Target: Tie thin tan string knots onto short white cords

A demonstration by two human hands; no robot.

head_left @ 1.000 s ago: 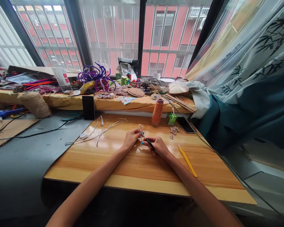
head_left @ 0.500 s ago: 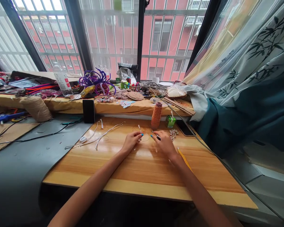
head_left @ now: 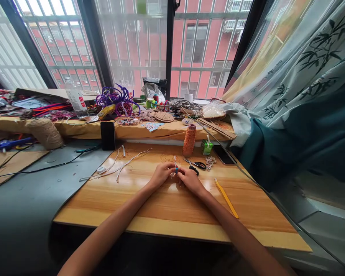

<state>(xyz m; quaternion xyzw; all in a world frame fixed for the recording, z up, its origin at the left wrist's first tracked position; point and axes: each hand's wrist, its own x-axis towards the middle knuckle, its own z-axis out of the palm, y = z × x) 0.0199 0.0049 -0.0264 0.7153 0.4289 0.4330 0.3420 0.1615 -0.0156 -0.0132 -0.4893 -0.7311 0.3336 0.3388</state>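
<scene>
Over the wooden board, my left hand (head_left: 161, 174) pinches a small white cord piece (head_left: 175, 158), whose tip stands up above the fingers. My right hand (head_left: 189, 179) meets it at the fingertips, its fingers closed on the same piece. Thin orange thread (head_left: 167, 157) curls on the board just behind. Black-handled scissors (head_left: 194, 165) lie right behind my right hand, beside a small pile of pale rings (head_left: 210, 162). A cone of orange thread (head_left: 189, 141) stands upright at the board's back edge.
White cords (head_left: 123, 166) lie at the board's left. Yellow tweezers (head_left: 226, 198) rest to the right. A green box (head_left: 207, 147) and a phone (head_left: 224, 155) are at the back right; another dark phone (head_left: 107, 136) leans against the cluttered ledge (head_left: 161, 132).
My right hand has let go of the scissors, which now lie on the board, and has moved left to my left hand. My left hand has shifted slightly right.
</scene>
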